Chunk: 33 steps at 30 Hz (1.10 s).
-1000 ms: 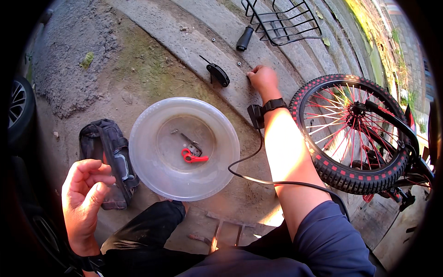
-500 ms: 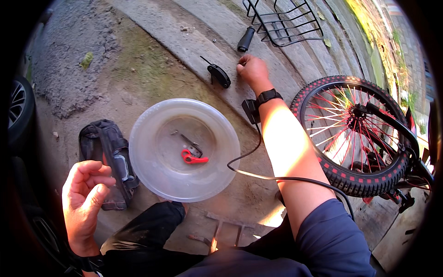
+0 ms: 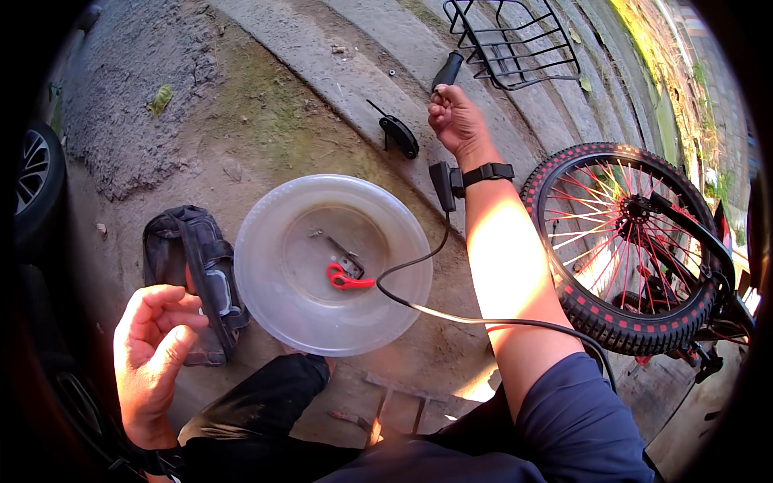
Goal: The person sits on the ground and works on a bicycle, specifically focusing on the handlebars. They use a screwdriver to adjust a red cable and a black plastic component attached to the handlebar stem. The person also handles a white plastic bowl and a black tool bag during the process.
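My right hand [image 3: 459,122] is stretched far forward over the planks, fingers curled in and thumb against them. Whatever it pinches, if anything, is too small to make out. Just beyond its fingertips lies a black handlebar grip [image 3: 447,71]. To its left, a black folding multi-tool [image 3: 398,137] rests with one thin key swung out. My left hand [image 3: 153,358] hovers at the lower left, loosely bent and holding nothing, beside a black bag [image 3: 216,270] with a clear window. Between my arms stands a translucent plastic basin [image 3: 262,310] containing a red lever-shaped part [image 3: 348,278] and small metal pieces [image 3: 348,259].
A black wire basket [image 3: 515,48] lies at the far right of the planks. On the right is a bicycle wheel [image 3: 573,314] with red spokes and a red-dotted tyre. A black cable [image 3: 475,319] crosses my right forearm. A car wheel [image 3: 36,177] borders the left.
My right hand has turned, bringing its curled fingers more into view, and risen slightly toward the handlebar grip. The view has shifted a little. My left hand keeps its loose pose.
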{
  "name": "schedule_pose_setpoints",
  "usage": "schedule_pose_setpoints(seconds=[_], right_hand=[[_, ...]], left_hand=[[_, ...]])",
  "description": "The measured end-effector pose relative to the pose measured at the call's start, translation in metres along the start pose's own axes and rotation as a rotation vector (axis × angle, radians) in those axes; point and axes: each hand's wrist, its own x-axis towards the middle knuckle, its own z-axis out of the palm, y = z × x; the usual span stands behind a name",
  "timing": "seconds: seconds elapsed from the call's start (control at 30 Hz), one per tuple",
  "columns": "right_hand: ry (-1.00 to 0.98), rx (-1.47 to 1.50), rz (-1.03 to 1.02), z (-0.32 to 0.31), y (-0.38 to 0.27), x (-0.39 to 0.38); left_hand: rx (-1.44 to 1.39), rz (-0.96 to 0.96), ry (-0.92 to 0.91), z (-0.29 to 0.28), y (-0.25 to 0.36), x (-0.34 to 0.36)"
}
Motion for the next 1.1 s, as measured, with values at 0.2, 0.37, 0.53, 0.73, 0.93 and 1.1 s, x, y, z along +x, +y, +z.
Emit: schedule_pose_setpoints(seconds=[0.2, 0.37, 0.53, 0.73, 0.93, 1.1], right_hand=[[-0.206, 0.380, 0.040, 0.015, -0.002, 0.014], [-0.022, 0.089, -0.018, 0.035, -0.003, 0.027], [0.013, -0.969, -0.214, 0.035, 0.006, 0.065], [0.143, -1.568, -0.388, 0.056, 0.008, 0.063], [0.184, -1.692, -0.403, 0.061, 0.013, 0.072], [0.086, -0.950, -0.232, 0.049, 0.007, 0.058]], left_hand=[[-0.003, -0.022, 0.008, -0.002, 0.000, 0.003], [0.002, -0.025, 0.006, -0.004, -0.002, 0.005], [-0.023, -0.043, -0.012, -0.005, -0.001, 0.010], [-0.016, -0.052, 0.006, -0.009, -0.009, 0.010], [-0.009, -0.064, -0.005, -0.008, -0.008, 0.012], [-0.021, -0.063, -0.003, -0.007, -0.007, 0.012]])
